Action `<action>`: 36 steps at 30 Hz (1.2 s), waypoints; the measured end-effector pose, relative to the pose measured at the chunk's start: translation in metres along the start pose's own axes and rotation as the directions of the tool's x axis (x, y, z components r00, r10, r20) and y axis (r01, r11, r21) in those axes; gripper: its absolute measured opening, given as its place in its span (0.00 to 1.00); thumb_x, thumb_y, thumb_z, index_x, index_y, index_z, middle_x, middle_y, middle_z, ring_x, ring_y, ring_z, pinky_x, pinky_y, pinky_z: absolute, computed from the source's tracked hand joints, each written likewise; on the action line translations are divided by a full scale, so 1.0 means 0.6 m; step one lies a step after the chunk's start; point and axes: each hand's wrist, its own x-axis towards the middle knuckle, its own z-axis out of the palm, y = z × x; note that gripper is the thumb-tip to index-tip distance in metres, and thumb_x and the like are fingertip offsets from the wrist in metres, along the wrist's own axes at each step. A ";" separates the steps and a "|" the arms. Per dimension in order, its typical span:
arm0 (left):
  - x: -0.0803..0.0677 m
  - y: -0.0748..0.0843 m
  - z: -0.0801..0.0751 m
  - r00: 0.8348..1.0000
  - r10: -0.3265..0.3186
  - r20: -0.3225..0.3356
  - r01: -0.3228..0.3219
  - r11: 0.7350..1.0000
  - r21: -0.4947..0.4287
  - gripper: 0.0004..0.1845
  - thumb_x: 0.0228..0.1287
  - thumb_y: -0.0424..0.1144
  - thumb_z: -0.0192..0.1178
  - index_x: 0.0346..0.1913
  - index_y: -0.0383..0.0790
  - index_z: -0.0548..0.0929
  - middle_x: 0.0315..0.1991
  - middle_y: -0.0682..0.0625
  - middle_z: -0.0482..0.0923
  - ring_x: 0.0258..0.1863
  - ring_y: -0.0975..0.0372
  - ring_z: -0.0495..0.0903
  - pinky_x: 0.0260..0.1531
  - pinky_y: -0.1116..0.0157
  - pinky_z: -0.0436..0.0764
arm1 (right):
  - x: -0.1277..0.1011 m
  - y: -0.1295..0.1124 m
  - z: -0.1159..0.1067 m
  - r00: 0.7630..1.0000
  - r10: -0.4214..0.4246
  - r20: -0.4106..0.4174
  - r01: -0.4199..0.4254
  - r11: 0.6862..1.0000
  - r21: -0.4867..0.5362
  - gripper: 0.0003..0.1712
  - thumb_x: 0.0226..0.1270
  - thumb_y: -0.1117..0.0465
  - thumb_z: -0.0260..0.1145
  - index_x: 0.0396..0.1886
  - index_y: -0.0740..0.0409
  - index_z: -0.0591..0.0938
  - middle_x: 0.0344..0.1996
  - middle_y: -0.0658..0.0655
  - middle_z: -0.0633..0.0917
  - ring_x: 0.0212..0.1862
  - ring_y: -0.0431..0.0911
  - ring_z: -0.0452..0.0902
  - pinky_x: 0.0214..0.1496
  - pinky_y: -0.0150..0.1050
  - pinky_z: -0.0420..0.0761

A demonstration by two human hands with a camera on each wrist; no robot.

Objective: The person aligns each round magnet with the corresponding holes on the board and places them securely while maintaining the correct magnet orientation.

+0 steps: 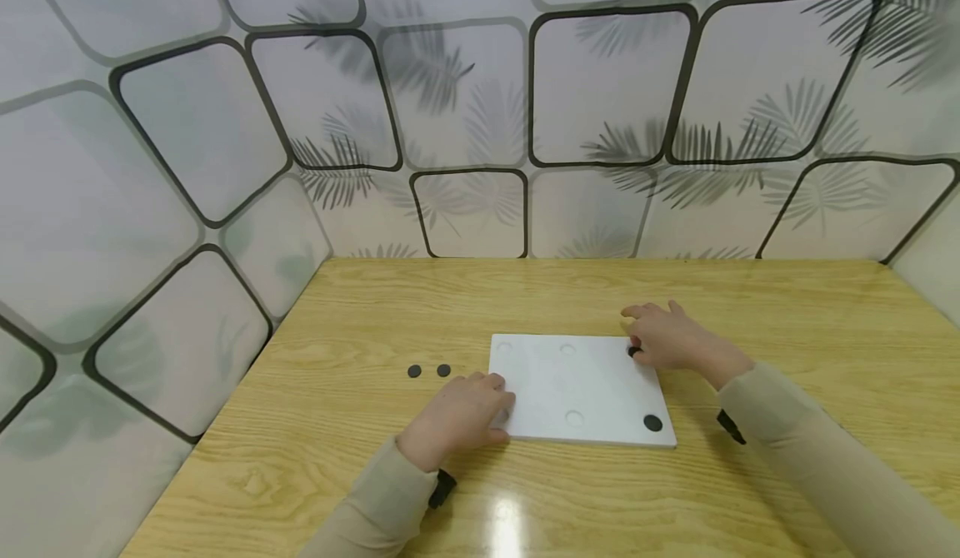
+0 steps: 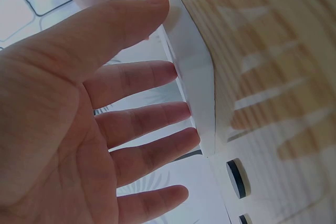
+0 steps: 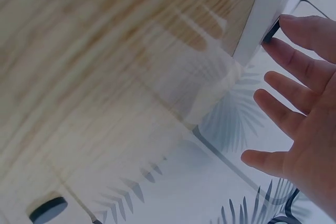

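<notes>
On the wooden table (image 1: 750, 308), the left hand (image 1: 461, 416) steadies the white board (image 1: 577, 387) with straight fingers while the right hand (image 1: 667, 337) pinches a black disc (image 1: 634, 351).

Two discs (image 1: 428, 371) left of board (image 1: 570, 383)

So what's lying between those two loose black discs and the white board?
Only bare wooden table, as the head view shows; the two black discs lie left of the white board, beyond the left hand.

A light wooden table (image 1: 787, 308) with visible grain stands in a corner of pale walls (image 1: 150, 166) patterned with dark rounded squares and grey palm-leaf shadows; overhead light glares on the tabletop
</notes>
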 end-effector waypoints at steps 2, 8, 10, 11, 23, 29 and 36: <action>0.000 0.000 0.000 1.000 0.000 0.002 0.000 1.000 0.004 0.17 0.49 0.53 0.63 0.39 0.47 0.80 0.32 0.55 0.71 0.30 0.64 0.69 0.26 0.69 0.71 | 0.000 -0.001 0.000 1.000 0.000 0.002 0.000 1.000 0.000 0.12 0.54 0.64 0.64 0.15 0.48 0.74 0.53 0.67 0.70 0.55 0.66 0.61 0.49 0.70 0.52; 0.002 -0.001 0.001 1.000 0.002 0.002 -0.002 1.000 0.015 0.17 0.49 0.54 0.63 0.39 0.48 0.80 0.31 0.56 0.70 0.29 0.65 0.69 0.25 0.69 0.70 | -0.001 0.000 0.002 1.000 -0.004 -0.015 0.004 1.000 -0.005 0.12 0.53 0.64 0.64 0.14 0.48 0.75 0.53 0.67 0.70 0.54 0.66 0.62 0.48 0.70 0.52; 0.002 -0.001 0.002 1.000 0.001 0.001 -0.001 1.000 0.017 0.17 0.48 0.54 0.63 0.39 0.48 0.80 0.31 0.56 0.70 0.29 0.65 0.69 0.25 0.69 0.70 | -0.001 0.001 0.004 1.000 -0.003 -0.022 0.003 1.000 -0.007 0.12 0.53 0.64 0.64 0.15 0.47 0.76 0.53 0.67 0.70 0.54 0.65 0.62 0.48 0.70 0.52; 0.003 -0.001 0.003 1.000 -0.001 0.001 0.001 1.000 0.017 0.17 0.48 0.54 0.63 0.39 0.48 0.80 0.31 0.56 0.70 0.29 0.65 0.69 0.25 0.69 0.70 | -0.001 0.001 0.005 1.000 -0.001 -0.024 0.000 1.000 -0.009 0.11 0.53 0.64 0.65 0.15 0.47 0.76 0.53 0.67 0.70 0.54 0.65 0.62 0.48 0.70 0.52; 0.001 -0.002 0.002 1.000 -0.005 0.015 0.005 1.000 0.002 0.18 0.49 0.54 0.63 0.40 0.48 0.80 0.32 0.56 0.70 0.29 0.65 0.68 0.26 0.69 0.70 | 0.000 0.002 0.004 1.000 0.016 -0.019 -0.016 1.000 -0.010 0.10 0.52 0.63 0.66 0.17 0.47 0.75 0.54 0.68 0.69 0.55 0.67 0.60 0.49 0.70 0.51; 0.001 -0.001 0.002 1.000 -0.005 0.014 0.005 1.000 0.005 0.18 0.49 0.54 0.63 0.40 0.48 0.80 0.33 0.55 0.71 0.30 0.64 0.69 0.27 0.68 0.71 | 0.000 0.003 0.005 1.000 0.016 -0.018 -0.016 1.000 -0.018 0.10 0.51 0.63 0.66 0.16 0.48 0.75 0.54 0.68 0.69 0.55 0.67 0.60 0.48 0.71 0.52; 0.001 0.000 0.002 1.000 -0.002 0.016 0.002 1.000 -0.001 0.18 0.49 0.54 0.63 0.40 0.48 0.80 0.34 0.55 0.71 0.30 0.64 0.69 0.27 0.69 0.71 | -0.001 0.004 0.006 1.000 0.013 -0.026 -0.014 1.000 -0.023 0.10 0.51 0.62 0.67 0.16 0.47 0.75 0.54 0.67 0.69 0.55 0.65 0.61 0.48 0.71 0.52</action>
